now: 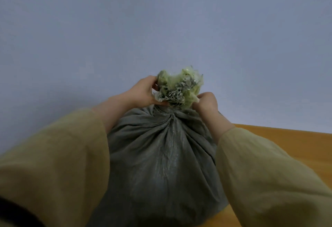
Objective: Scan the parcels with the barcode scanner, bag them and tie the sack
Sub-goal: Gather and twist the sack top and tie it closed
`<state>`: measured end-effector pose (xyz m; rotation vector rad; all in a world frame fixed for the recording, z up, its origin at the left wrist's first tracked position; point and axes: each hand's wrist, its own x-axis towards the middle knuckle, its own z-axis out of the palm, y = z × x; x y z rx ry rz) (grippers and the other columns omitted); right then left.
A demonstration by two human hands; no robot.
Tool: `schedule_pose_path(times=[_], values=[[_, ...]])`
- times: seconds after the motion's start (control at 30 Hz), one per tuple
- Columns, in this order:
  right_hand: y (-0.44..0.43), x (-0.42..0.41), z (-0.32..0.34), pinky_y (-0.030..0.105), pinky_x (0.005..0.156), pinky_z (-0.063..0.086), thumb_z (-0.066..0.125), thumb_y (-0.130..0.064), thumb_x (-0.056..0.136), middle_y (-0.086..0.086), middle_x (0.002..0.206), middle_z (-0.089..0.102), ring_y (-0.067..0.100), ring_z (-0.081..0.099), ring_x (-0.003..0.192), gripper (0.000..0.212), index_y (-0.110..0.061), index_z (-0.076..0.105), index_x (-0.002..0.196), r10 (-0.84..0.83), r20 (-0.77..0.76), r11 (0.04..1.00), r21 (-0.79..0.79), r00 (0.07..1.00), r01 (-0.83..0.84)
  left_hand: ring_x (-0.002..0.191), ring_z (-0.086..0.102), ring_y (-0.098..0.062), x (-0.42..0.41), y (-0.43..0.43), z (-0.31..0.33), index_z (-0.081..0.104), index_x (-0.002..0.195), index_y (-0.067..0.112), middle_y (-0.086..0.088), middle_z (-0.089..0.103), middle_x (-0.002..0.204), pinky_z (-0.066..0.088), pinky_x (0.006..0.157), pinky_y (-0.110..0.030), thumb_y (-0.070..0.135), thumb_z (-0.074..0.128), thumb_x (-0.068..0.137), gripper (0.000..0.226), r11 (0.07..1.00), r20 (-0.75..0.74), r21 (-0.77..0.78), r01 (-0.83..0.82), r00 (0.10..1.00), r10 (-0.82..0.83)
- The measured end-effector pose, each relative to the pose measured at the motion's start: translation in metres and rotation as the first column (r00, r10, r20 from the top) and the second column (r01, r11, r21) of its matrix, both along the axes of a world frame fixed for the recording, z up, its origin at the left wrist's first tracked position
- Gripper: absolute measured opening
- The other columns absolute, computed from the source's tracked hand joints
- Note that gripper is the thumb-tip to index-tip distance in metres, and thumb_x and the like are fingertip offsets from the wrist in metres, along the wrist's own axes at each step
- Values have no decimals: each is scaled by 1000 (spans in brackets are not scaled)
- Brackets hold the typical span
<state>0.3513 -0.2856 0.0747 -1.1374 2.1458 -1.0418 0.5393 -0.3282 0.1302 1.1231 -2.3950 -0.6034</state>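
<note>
A full grey-green woven sack [161, 158] stands upright in front of me, its cloth gathered into a tight neck. Above the neck the frayed, pale green mouth of the sack [177, 87] bunches out. My left hand [143, 92] grips the bunched mouth from the left side. My right hand [206, 103] pinches the frayed edge on the right, just above the neck. Whatever is inside the sack is hidden. No scanner and no loose parcel is in view.
An orange-brown wooden table top [287, 147] shows at the lower right, beside and behind the sack. A plain pale blue-grey wall [161, 20] fills the upper part of the view. Loose olive sleeves cover both my forearms.
</note>
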Motion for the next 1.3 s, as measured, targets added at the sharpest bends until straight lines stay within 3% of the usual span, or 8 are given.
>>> schedule_pose_path(times=[0.2,0.37,0.6,0.7,0.9,1.07,1.17,1.3], values=[[-18,-15,-10,27,43,25,60,-5,76,-4,20,32,18,37,42,38,-9,45,42,-49,141,999,-14,989,52,82,49,-14,-1,1,-2,57,105,0,-2,53,91,39,71,-27,16,82,70,46,1000,36,-26,-3,999,3],[-22,-30,-13,24,44,29,57,-3,78,2,46,43,20,42,47,31,-10,43,51,-224,390,961,-63,893,268,75,48,-19,3,8,-4,57,100,-2,-3,52,87,44,74,-33,-1,70,76,28,996,39,-23,-82,996,83],[-11,0,-2,29,73,45,51,0,92,15,85,61,22,55,84,15,1,61,80,398,41,903,-193,917,-383,101,53,-20,-3,23,-9,56,115,0,-9,57,113,41,85,-24,6,72,78,41,986,53,-13,-169,984,170],[-4,1,-9,37,85,46,52,1,91,26,103,66,35,59,103,18,14,64,95,442,-23,878,-196,897,-437,119,49,-24,-4,22,-11,53,122,5,-9,53,126,39,96,-29,18,77,75,54,982,58,8,-188,981,187],[-5,3,-3,46,100,44,60,4,81,3,99,49,21,49,101,29,-21,51,94,437,118,891,-194,892,-411,126,37,-22,-8,18,-16,48,118,17,-2,50,111,19,106,-36,46,70,77,55,946,282,-152,-285,905,318],[-3,11,-3,25,72,37,53,1,91,7,83,61,20,52,90,16,2,62,78,439,-101,884,-131,893,-449,114,48,-19,-1,14,-36,30,133,0,-4,47,120,36,87,-22,25,68,84,68,972,-3,121,-202,979,203],[-2,14,-14,19,68,37,60,1,87,7,92,64,13,55,88,14,5,67,98,405,-44,892,-199,913,-405,107,49,-18,-6,11,-47,30,132,2,-2,48,115,40,84,-25,32,67,85,67,955,-123,156,-251,955,271],[-1,18,-27,17,58,47,64,-5,88,-1,59,65,1,56,53,15,-7,67,73,331,77,926,-216,940,-308,103,49,-12,-13,10,-54,35,124,3,0,49,109,36,77,-17,31,66,86,56,939,-291,214,-270,900,325]])
